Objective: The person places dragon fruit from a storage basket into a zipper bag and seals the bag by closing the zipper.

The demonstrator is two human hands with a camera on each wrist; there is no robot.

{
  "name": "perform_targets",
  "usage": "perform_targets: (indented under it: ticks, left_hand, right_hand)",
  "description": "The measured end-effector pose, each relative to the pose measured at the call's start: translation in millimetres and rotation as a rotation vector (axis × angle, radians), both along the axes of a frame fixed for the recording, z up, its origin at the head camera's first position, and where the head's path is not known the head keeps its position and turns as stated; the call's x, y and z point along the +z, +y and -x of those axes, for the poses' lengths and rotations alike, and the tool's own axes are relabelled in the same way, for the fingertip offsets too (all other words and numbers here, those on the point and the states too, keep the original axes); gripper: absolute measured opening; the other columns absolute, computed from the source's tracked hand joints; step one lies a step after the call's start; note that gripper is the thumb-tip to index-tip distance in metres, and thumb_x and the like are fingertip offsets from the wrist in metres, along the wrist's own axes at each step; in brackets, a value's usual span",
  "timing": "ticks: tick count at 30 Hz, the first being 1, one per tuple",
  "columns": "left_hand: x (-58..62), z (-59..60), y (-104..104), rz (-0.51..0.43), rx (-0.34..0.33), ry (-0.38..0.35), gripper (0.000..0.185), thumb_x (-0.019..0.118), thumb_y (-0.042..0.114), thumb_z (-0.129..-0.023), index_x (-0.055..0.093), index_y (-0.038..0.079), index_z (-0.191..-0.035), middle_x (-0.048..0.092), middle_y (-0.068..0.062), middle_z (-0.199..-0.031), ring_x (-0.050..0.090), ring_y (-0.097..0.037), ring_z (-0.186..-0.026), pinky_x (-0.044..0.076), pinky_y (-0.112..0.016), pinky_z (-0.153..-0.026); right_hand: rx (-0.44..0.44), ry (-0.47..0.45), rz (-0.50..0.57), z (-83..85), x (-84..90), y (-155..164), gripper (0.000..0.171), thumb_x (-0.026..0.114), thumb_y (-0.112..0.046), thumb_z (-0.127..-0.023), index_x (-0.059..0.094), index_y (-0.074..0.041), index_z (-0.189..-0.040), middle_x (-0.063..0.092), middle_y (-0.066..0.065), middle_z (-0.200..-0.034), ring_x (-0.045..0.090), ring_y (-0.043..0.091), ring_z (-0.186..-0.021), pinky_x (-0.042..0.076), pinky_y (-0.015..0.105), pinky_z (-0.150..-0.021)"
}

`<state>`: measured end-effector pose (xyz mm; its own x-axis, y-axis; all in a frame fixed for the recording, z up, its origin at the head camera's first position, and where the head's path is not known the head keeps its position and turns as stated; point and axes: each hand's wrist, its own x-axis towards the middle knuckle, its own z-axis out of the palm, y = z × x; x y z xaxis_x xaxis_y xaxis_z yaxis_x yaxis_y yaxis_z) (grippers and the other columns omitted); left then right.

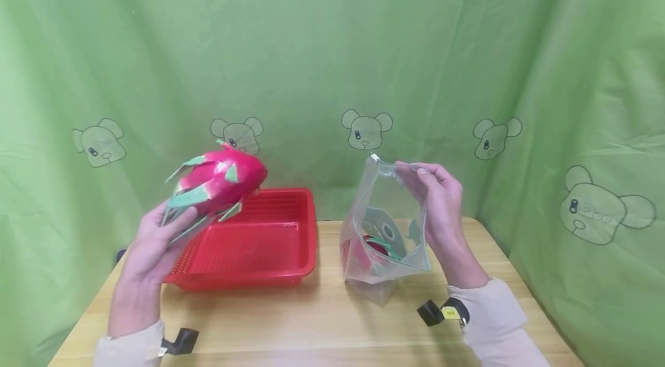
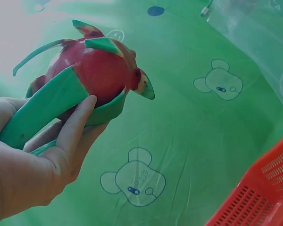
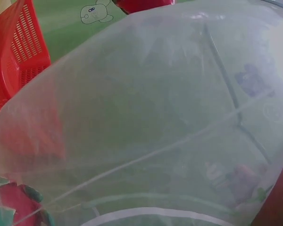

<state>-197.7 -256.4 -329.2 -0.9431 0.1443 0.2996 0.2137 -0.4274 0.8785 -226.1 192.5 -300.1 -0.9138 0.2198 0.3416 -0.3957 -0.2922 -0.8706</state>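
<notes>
A pink dragon fruit (image 1: 228,176) with green scales is held up by my left hand (image 1: 161,240), above the red basket's left part. In the left wrist view the fingers curl under the dragon fruit (image 2: 99,70) and along its green scales. My right hand (image 1: 441,199) pinches the rim of a translucent zip bag (image 1: 363,274), whose mouth gapes toward me. Inside the bag lies another dragon fruit (image 1: 376,244), partly hidden by the bag's wall. The right wrist view is mostly filled by the bag (image 3: 132,117), with that dragon fruit (image 3: 19,202) low at the left.
A red plastic basket (image 1: 309,240) with perforated walls stands on the wooden table (image 1: 249,321), left of the bag. Green curtain (image 1: 312,67) with bear prints hangs behind and at both sides. Each wrist wears a small black camera (image 1: 184,341).
</notes>
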Motion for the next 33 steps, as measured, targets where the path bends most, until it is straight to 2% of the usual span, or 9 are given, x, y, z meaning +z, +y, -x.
perform_targets:
  ticks: [8, 11, 14, 18, 27, 33]
  left_hand:
    - [2.4, -4.7, 11, 0.025, 0.001, -0.028, 0.037, 0.053, -0.005, -0.102, 0.066, 0.011, -0.133, 0.067, -0.005, -0.128, 0.065, -0.018, -0.117, 0.052, -0.034, -0.101]
    - [2.6, -6.3, 15, 0.062, 0.003, -0.028, 0.036, 0.053, -0.003, -0.103, 0.065, 0.011, -0.134, 0.065, -0.005, -0.13, 0.064, -0.018, -0.118, 0.053, -0.033, -0.101]
    - [3.6, -4.8, 19, 0.096, -0.01, -0.027, 0.036, 0.053, -0.001, -0.103, 0.063, 0.01, -0.137, 0.064, -0.006, -0.131, 0.063, -0.019, -0.119, 0.053, -0.034, -0.101]
    - [5.5, -1.3, 23, 0.097, -0.041, -0.013, 0.036, 0.052, -0.001, -0.104, 0.062, 0.007, -0.138, 0.064, -0.008, -0.132, 0.063, -0.021, -0.121, 0.052, -0.037, -0.103]
    - [19.1, 0.7, 31, 0.106, -0.095, -0.024, 0.038, 0.053, -0.001, -0.104, 0.058, 0.006, -0.14, 0.059, -0.01, -0.137, 0.06, -0.023, -0.124, 0.051, -0.038, -0.103]
    - [28.5, 3.7, 44, 0.131, -0.121, -0.003, 0.043, 0.052, -0.003, -0.103, 0.053, 0.004, -0.145, 0.06, -0.011, -0.136, 0.061, -0.025, -0.123, 0.051, -0.039, -0.103]
  right_hand:
    - [-0.001, -0.005, -0.01, 1.3, 1.2, -4, 0.017, 0.048, -0.004, -0.107, 0.061, 0.006, -0.113, 0.075, 0.012, -0.113, 0.07, 0.023, -0.112, 0.047, 0.036, -0.109]
    - [0.0, -0.006, -0.017, 1.7, 3.0, -7, 0.017, 0.048, -0.004, -0.107, 0.061, 0.004, -0.112, 0.076, 0.011, -0.112, 0.071, 0.024, -0.112, 0.046, 0.037, -0.11]
    - [-0.008, -0.011, -0.014, 1.1, 4.1, -7, 0.017, 0.047, -0.004, -0.107, 0.061, 0.004, -0.111, 0.076, 0.01, -0.111, 0.071, 0.024, -0.111, 0.047, 0.037, -0.11]
    - [-0.012, -0.014, -0.016, -0.2, 3.3, -6, 0.017, 0.047, -0.004, -0.107, 0.061, 0.004, -0.111, 0.076, 0.01, -0.111, 0.071, 0.024, -0.111, 0.047, 0.037, -0.11]
    - [-0.02, -0.007, -0.016, 0.9, 0.7, -7, 0.018, 0.047, -0.004, -0.107, 0.061, 0.006, -0.113, 0.075, 0.011, -0.112, 0.071, 0.024, -0.112, 0.047, 0.037, -0.11]
    - [-0.022, -0.011, -0.018, -0.3, 2.8, -5, 0.018, 0.047, -0.004, -0.107, 0.061, 0.005, -0.113, 0.076, 0.011, -0.112, 0.07, 0.025, -0.112, 0.046, 0.037, -0.11]
